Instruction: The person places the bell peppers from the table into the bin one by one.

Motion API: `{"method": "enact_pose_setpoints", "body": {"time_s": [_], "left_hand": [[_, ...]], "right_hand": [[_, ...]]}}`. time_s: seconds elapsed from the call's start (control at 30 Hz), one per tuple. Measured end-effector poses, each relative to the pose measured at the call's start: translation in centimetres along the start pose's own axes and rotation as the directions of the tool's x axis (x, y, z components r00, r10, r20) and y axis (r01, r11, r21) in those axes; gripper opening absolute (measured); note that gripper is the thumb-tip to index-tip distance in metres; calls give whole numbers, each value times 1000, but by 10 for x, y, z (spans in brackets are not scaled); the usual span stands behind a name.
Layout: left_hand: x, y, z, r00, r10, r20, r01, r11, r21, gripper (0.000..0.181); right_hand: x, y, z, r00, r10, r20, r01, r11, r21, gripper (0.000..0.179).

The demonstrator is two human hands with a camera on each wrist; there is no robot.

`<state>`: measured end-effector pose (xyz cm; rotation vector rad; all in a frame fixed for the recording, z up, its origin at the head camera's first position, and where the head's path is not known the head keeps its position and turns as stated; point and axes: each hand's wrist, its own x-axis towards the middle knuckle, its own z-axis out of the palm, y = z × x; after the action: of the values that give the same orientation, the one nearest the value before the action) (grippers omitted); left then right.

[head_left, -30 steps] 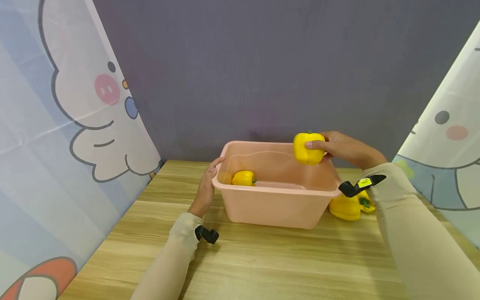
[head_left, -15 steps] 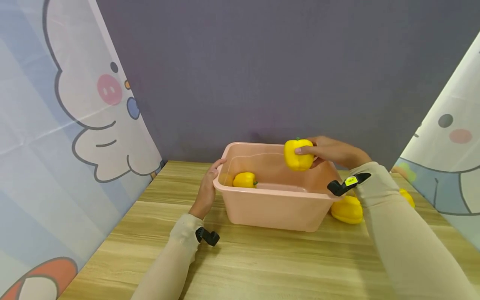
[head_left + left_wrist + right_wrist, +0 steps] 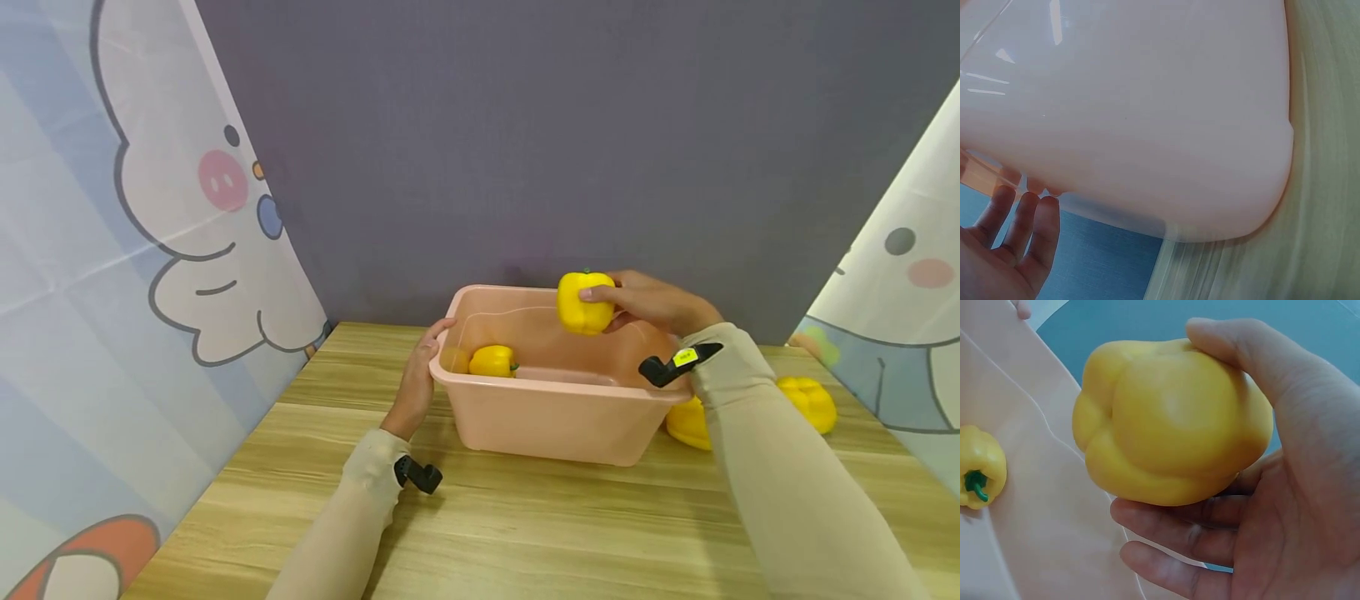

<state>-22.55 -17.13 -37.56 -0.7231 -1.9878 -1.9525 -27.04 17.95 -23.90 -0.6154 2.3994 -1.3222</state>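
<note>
In the head view, a yellow bell pepper (image 3: 585,303) is gripped by my right hand (image 3: 651,300) above the far right part of a pink plastic bin (image 3: 551,417). Thumb on one side and fingers beneath, the same grip shows on the pepper (image 3: 1172,422) in the right wrist view. Inside the bin at its left end lies another yellow pepper (image 3: 492,362) with a green stem. My left hand (image 3: 417,379) rests against the bin's left rim. Its fairly straight fingers (image 3: 1045,228) touch the bin's outer wall in the left wrist view.
Right of the bin, two more yellow peppers lie on the wooden table (image 3: 480,533): one pepper (image 3: 688,423) beside the bin wall, one pepper (image 3: 808,403) farther right, both partly behind the right sleeve (image 3: 780,467). A grey wall (image 3: 525,142) stands behind the bin.
My right hand has carried the pepper leftward, farther in over the bin. The left hand stays at the rim. The arm now uncovers more of the far right pepper.
</note>
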Motion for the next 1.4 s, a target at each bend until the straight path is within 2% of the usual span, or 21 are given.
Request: {"method": "enact_pose_setpoints", "body": {"time_s": [0.23, 0.5, 0.67, 0.8, 0.97, 1.23, 1.4], "left_hand": [[0, -1, -1, 1000, 6, -2, -6, 1000, 8, 54], [-2, -1, 2, 1000, -5, -1, 5, 1000, 16, 53], [-4, -1, 6, 1000, 2, -3, -2, 1000, 16, 54], [-2, 1, 6, 1000, 29, -7, -28, 999, 24, 55], [1, 3, 4, 999, 31, -6, -31, 999, 28, 55], [1, 4, 4, 1000, 27, -7, -27, 999, 37, 53], [1, 4, 3, 1000, 29, -2, -29, 999, 28, 54]], "right_hand": [[11, -3, 2, 1000, -2, -17, 2, 999, -32, 54], [21, -6, 2, 996, 14, -92, -20, 998, -62, 58], [23, -7, 6, 994, 18, -106, -30, 993, -118, 61], [23, -10, 10, 990, -3, -142, -19, 988, -152, 64], [24, -13, 13, 983, -7, -183, -25, 985, -170, 66], [24, -14, 17, 984, 6, -179, -48, 972, -229, 69], [24, -14, 19, 987, 44, -155, -78, 972, -220, 72]]}}
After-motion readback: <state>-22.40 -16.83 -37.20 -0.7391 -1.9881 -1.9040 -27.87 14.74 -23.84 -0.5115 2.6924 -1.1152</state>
